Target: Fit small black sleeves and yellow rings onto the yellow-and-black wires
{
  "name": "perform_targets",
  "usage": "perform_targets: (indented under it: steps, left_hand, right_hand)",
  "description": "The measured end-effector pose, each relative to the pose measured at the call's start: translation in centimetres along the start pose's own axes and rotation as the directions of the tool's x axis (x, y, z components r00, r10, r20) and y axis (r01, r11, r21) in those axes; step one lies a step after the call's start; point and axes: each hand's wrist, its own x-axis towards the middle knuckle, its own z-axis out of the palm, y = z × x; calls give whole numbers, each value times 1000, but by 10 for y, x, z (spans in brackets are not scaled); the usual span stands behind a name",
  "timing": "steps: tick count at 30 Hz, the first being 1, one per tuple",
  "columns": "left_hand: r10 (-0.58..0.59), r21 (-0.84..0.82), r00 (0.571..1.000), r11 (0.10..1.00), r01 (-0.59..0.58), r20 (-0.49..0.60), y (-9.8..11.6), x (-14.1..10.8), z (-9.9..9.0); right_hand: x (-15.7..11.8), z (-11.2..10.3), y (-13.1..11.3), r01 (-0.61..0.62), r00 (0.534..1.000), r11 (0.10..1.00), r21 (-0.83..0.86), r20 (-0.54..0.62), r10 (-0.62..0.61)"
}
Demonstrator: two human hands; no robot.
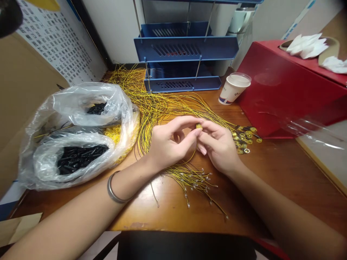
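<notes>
Wooden table point(168, 216): hands point(173, 142) point(221, 148) together, fingertips pinching small yellow cap point(198, 126), apparently to steady it on thin wire point(195, 148).

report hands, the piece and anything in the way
Both hands, left and right, pinching small yellow piece between fingertips. Wire bundle with clear tips spread just below hands. Paper cup beyond, clear of both.

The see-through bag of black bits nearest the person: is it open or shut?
Open: the bag has its mouth spread wide, and the black bits show inside.
</notes>
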Motion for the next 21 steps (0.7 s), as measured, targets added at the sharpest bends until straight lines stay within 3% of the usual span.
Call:
perform_targets:
  steps: [9,16,21]
  left_hand:
    - [7,-25,1000,1000,-6,27,-1,2,0]
    - [159,-28,986,987,-158,50,-6,5,-1]
    - [153,-30,986,988,-151,69,-6,6,-2]
  right_hand:
    - [0,3,-5,84,993,981,-173,-72,-98]
    - [-3,3,-8,181,982,934,-307,8,-188]
    - [-3,3,-8,183,982,936,-302,10,-189]
